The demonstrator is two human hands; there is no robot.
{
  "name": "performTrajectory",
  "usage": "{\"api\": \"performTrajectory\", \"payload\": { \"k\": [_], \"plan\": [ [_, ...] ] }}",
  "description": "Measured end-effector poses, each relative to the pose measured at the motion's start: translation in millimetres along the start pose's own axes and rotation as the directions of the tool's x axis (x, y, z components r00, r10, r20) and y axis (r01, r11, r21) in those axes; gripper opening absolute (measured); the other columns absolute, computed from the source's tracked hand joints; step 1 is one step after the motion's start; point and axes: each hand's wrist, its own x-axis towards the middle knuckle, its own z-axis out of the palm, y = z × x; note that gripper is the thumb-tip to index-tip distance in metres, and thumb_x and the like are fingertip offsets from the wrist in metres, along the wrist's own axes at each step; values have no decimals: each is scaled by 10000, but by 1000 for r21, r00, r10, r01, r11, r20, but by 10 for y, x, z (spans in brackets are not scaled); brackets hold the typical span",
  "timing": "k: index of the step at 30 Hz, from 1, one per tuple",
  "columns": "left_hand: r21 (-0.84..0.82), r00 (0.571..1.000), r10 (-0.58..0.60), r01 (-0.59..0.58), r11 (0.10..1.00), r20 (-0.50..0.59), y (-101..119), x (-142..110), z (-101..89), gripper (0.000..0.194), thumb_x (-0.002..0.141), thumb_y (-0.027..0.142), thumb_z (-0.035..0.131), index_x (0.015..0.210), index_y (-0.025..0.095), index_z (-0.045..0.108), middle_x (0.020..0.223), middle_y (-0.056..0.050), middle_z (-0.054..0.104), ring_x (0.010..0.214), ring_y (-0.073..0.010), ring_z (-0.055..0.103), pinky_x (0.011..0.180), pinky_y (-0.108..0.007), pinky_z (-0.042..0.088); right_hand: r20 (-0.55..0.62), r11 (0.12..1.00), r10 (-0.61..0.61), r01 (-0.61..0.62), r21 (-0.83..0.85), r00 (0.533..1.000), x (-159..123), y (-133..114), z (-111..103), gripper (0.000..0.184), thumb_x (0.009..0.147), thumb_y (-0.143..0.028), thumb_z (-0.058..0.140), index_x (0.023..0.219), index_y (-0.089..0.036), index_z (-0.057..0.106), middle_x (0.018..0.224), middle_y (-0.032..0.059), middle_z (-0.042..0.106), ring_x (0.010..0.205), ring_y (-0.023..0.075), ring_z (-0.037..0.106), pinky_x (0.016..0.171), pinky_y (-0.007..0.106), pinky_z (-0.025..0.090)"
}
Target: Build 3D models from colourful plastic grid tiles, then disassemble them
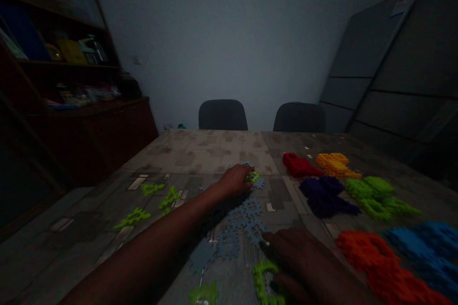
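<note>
Near the middle of the grey stone-patterned bench, the left hand is curled closed around a lime-green plastic interlocking piece lying on a slate-blue one. The right hand lies open, fingers spread, beside a curved lime-green piece and below linked slate-blue pieces. Off right sits a dark purple heap.

From my remote view, two chairs stand behind the table, a wooden cabinet sits left of it, and heaps of interlocking plastic pieces lie on its right half.
</note>
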Motion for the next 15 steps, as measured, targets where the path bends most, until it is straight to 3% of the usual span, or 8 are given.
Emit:
{"api": "performTrajectory", "payload": {
  "k": [3,7,12,15],
  "plan": [
    [71,998,-53,50,996,39,50,179,31,334,949,325,666,1232,157,606,1256,-103,627,1136,-271,619,991,-511,505,2,1000,-17,17,2,1000,32,132,155,639,739,-102,723,1347,-239,581,1215,111,704,1041,314,676,907,420,539],
    [135,993,-101,92,987,67,98,226,39,317,965,354,642,1214,161,608,1225,-96,629,1093,-260,629,959,-497,524,-6,999,-26,26,31,1000,-1,274,274,605,742,-91,717,1314,-240,591,1215,106,706,1036,304,678,893,395,540],
    [124,990,-99,86,989,103,87,206,70,261,960,343,648,1139,153,637,1176,-85,648,1071,-249,633,961,-487,516,24,998,13,-15,59,1000,-22,244,223,555,734,-83,679,1261,-249,627,1161,92,731,982,287,695,857,377,555],
    [44,992,-108,105,993,67,46,189,64,208,957,328,651,1064,149,654,1113,-72,666,1036,-236,641,951,-471,513,5,997,33,-33,71,999,-8,207,189,537,753,-85,652,1269,-233,635,1167,102,728,994,294,693,870,399,555]
  ]
}}
